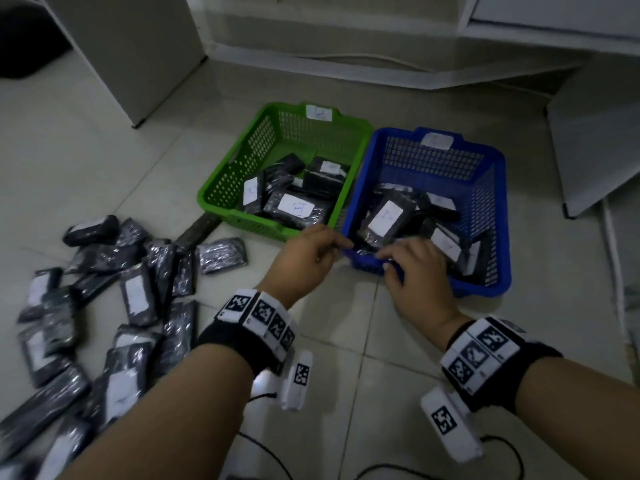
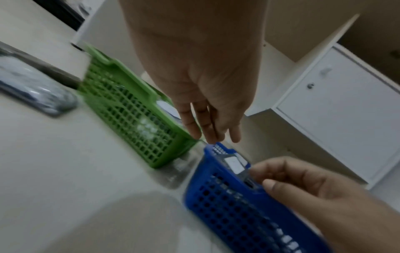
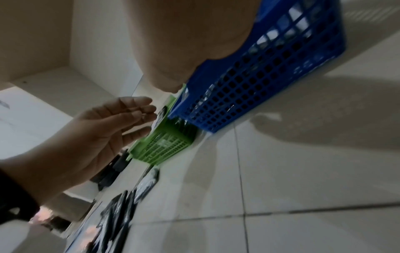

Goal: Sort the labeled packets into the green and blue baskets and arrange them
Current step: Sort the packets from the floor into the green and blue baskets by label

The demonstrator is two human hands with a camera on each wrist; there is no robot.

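The green basket (image 1: 221,188) and the blue basket (image 1: 498,237) stand side by side on the tiled floor. Each holds several black packets with white labels (image 1: 294,207) (image 1: 386,216). My left hand (image 1: 332,244) hovers at the blue basket's near-left corner, fingers straight and holding nothing (image 2: 212,130). My right hand (image 1: 398,261) curls over the blue basket's near rim (image 2: 227,214), thumb outside and fingers inside (image 2: 281,176). A dark packet (image 1: 363,251) lies just inside that corner, between the two hands. Its contact with my fingers is unclear.
Several loose packets (image 1: 135,292) are heaped on the floor at the left, and one (image 1: 221,254) lies close to the green basket. White cabinets (image 1: 346,36) line the back. A white panel (image 1: 595,133) leans at the right. Cables (image 1: 263,445) trail near my forearms.
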